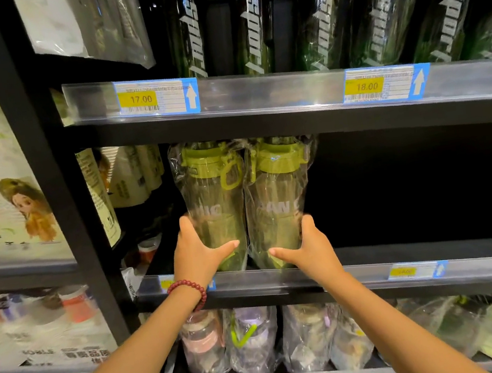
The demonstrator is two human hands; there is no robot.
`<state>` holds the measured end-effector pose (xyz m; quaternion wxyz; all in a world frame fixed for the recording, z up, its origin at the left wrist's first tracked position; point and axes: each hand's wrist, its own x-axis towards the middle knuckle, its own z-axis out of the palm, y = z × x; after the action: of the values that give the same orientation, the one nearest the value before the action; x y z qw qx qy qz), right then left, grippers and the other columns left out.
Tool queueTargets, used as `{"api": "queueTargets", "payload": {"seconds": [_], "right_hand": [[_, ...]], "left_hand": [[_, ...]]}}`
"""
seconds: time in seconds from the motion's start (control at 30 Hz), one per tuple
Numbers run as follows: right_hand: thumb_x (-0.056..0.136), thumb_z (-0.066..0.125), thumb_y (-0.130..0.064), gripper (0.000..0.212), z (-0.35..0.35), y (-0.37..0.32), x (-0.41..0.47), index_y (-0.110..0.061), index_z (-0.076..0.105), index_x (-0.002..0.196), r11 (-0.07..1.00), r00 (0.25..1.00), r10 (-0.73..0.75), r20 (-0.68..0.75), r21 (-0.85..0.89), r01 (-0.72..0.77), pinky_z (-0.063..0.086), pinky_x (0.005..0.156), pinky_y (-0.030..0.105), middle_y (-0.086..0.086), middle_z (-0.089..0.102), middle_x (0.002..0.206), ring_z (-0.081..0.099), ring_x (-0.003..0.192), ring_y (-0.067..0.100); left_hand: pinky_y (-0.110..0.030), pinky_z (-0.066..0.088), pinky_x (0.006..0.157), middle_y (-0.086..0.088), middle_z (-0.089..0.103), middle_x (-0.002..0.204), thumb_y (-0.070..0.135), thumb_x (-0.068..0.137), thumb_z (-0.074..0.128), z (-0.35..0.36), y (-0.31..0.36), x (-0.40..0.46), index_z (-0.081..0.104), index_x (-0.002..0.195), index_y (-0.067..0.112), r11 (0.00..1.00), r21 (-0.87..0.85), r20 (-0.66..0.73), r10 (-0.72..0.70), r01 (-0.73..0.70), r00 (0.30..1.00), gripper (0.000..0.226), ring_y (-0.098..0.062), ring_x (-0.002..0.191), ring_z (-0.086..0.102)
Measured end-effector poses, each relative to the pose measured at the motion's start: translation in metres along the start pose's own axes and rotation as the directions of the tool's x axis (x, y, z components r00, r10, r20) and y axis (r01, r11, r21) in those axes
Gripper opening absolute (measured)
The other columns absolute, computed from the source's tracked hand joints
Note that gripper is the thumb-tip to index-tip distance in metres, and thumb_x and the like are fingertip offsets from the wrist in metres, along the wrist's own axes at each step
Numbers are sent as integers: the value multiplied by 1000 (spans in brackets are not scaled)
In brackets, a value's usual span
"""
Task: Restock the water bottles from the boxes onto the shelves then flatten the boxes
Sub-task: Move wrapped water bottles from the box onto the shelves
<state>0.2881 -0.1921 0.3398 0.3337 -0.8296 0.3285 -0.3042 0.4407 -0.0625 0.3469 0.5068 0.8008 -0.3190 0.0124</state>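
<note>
Two clear green-lidded water bottles in plastic wrap stand side by side at the left end of the middle shelf (pixel 373 273). My left hand (pixel 199 254) grips the lower part of the left bottle (pixel 213 196), thumb across its front. My right hand (pixel 306 245) grips the lower part of the right bottle (pixel 276 195) the same way. A red bead bracelet (pixel 189 289) sits on my left wrist. No boxes are in view.
Dark green sport bottles (pixel 320 22) fill the shelf above, behind price tags (pixel 141 99). Wrapped pink, purple and green bottles (pixel 251 337) crowd the shelf below. A black upright post (pixel 53 191) stands to the left. The middle shelf right of the bottles is dark.
</note>
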Motion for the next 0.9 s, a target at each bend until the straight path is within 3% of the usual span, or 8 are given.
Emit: {"api": "queueTargets", "payload": {"seconds": [0.1, 0.2, 0.3, 0.43, 0.5, 0.6, 0.73, 0.9], "right_hand": [[71, 80, -38, 56, 14, -7, 9, -11, 42, 103, 997, 998, 58, 10, -41, -58, 51, 79, 35, 5, 59, 106, 59, 96, 22], [71, 80, -41, 56, 26, -12, 20, -6, 47, 101, 993, 995, 100, 13, -65, -99, 52, 77, 39, 8, 60, 99, 59, 91, 23], [72, 78, -44, 51, 38, -15, 32, -3, 56, 91, 987, 991, 134, 25, -91, -132, 49, 68, 35, 10, 64, 89, 61, 81, 23], [75, 78, -37, 44, 48, -20, 43, 0, 59, 89, 981, 980, 190, 58, 28, -192, 43, 58, 24, 5, 62, 78, 61, 81, 23], [75, 79, -32, 46, 54, -22, 50, -7, 55, 106, 969, 972, 230, 58, 85, -234, 46, 68, 26, 2, 58, 86, 60, 87, 22], [71, 81, -21, 70, 67, -21, 60, -20, 39, 126, 924, 964, 263, 42, 277, -264, 50, 88, 35, 1, 52, 106, 55, 105, 22], [73, 80, -22, 76, 69, -25, 62, -19, 35, 134, 938, 965, 261, -19, 243, -249, 45, 88, 29, 7, 53, 125, 54, 115, 27], [73, 81, -23, 76, 73, -22, 63, -18, 37, 134, 946, 973, 226, -36, 245, -210, 43, 90, 27, 8, 53, 129, 53, 119, 27]], "left_hand": [[-28, 42, 75, -10, 52, 115, 39, 59, 86, -2, -7, 9, 33, 102, 14, 999, 25, -6, -25, 25, 1000, 73, -24, 102, 54], [-32, 47, 78, -9, 54, 112, 41, 60, 86, -8, -15, 24, 37, 100, 12, 996, 70, 26, -57, 55, 998, 70, -22, 99, 54], [-36, 50, 88, -6, 59, 115, 38, 57, 88, -11, -23, 38, 45, 118, 9, 997, 38, 38, -68, 67, 997, 80, -22, 104, 57], [-30, 48, 84, -10, 61, 117, 23, 60, 88, -7, -30, 50, 43, 133, 12, 996, -49, 7, -69, 69, 998, 86, -28, 106, 59], [-32, 48, 89, -11, 58, 124, 20, 61, 88, -2, -34, 57, 42, 137, 14, 990, -97, -9, -100, 99, 995, 90, -29, 112, 56], [-42, 48, 98, -9, 54, 132, 27, 56, 90, 5, -43, 66, 39, 140, 21, 981, -146, -28, -132, 126, 991, 98, -28, 118, 53], [-44, 45, 101, -4, 53, 135, 25, 57, 90, 11, -52, 77, 38, 141, 27, 966, -212, -17, -157, 150, 988, 99, -25, 122, 51], [-44, 45, 102, -4, 53, 136, 24, 59, 89, 17, -61, 84, 35, 143, 30, 951, -257, 13, -174, 171, 985, 99, -24, 123, 51]]}}
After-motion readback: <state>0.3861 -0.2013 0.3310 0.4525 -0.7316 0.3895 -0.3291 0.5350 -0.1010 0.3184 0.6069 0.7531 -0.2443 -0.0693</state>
